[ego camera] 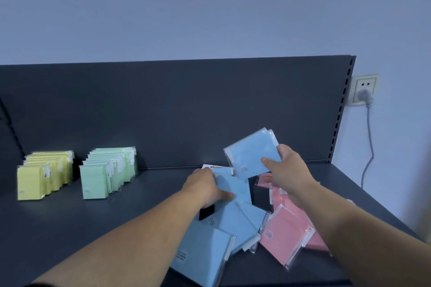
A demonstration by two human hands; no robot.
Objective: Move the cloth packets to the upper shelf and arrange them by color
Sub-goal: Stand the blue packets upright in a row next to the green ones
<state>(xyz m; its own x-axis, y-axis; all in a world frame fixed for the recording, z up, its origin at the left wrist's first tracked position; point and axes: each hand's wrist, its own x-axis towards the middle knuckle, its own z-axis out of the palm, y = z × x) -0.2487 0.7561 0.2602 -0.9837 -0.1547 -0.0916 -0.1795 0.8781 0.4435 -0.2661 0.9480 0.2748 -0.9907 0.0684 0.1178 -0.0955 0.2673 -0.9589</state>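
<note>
Above the loose pile, the right hand (288, 165) grips blue packets (253, 152).

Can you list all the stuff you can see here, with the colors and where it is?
yellow packets: one neat row, far left of the shelf
green packets: one neat row, right of the yellow
blue packets: loose pile, shelf middle; count unclear
pink packets: loose pile, right of the blue
shelf: one, dark grey
wall socket: one, white, grey plug and cable in it
left hand: pressing on the blue pile
right hand: fingers holding blue packets, raised
</note>
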